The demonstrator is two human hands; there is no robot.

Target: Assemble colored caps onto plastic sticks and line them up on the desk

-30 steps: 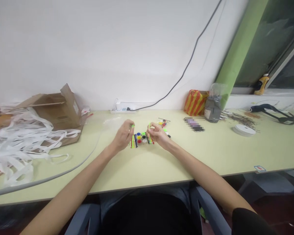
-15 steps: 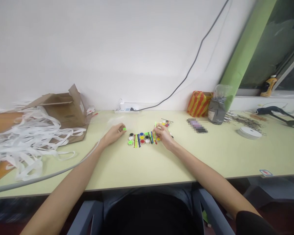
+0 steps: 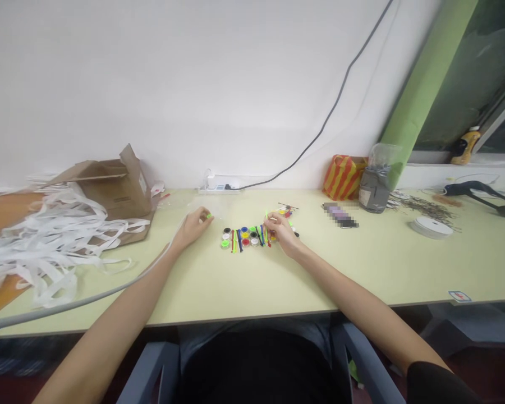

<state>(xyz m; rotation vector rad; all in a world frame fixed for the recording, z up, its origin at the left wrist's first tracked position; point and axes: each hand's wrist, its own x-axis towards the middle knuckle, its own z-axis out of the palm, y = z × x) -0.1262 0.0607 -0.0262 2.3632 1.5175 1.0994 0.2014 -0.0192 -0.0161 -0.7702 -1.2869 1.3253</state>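
Observation:
Pinched in the fingers of my left hand (image 3: 196, 225) is a small bright green piece (image 3: 209, 216), too small to name. My right hand (image 3: 281, 231) is closed on a thin bright green stick (image 3: 266, 213) that points up from the fingertips. Between my hands lie rows of small round pieces with coloured middles, among them a green one (image 3: 225, 244) and a red one (image 3: 246, 242). Slim coloured sticks (image 3: 234, 241) lie side by side between these rows. My right hand hides part of the row's right end.
Behind my right hand is a small heap of coloured parts (image 3: 287, 211). White straps (image 3: 46, 241) and a cardboard box (image 3: 113, 188) lie left. A grey cable (image 3: 109, 293) crosses my left forearm. A phone (image 3: 340, 215) and a white roll (image 3: 431, 227) are right.
My left hand has drawn slightly left and up with the green piece. The right hand stays nearly in place with its green stick. The whole view has shifted slightly.

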